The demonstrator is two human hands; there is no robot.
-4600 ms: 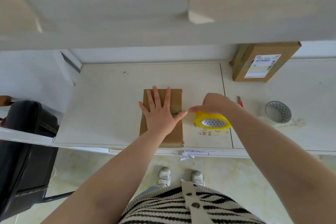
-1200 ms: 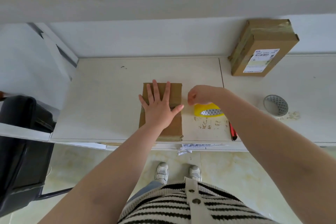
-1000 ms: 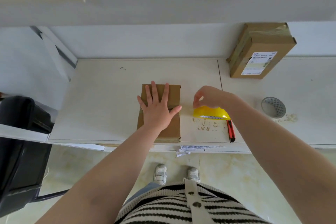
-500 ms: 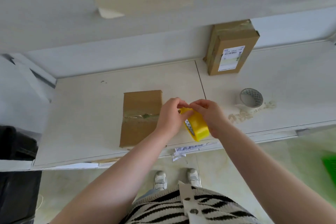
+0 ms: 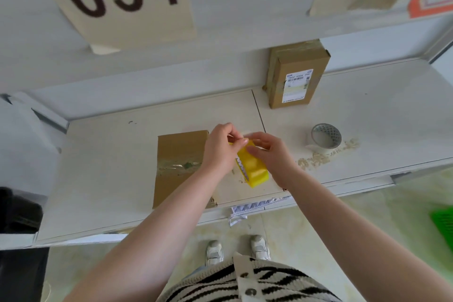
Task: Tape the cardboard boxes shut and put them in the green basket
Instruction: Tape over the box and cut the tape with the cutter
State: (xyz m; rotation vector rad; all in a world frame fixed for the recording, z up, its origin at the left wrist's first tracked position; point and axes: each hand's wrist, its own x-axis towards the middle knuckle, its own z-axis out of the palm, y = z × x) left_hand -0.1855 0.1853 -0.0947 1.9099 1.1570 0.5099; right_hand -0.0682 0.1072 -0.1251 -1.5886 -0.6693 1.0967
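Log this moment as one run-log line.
left hand: pinching tape end | right hand: holding yellow tape roll | flat box: one strip across | green basket: no box visible

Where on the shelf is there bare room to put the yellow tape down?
Bare shelf lies left of the flat box, and more right of the grey tape roll. Around both hands and the yellow tape it is crowded.
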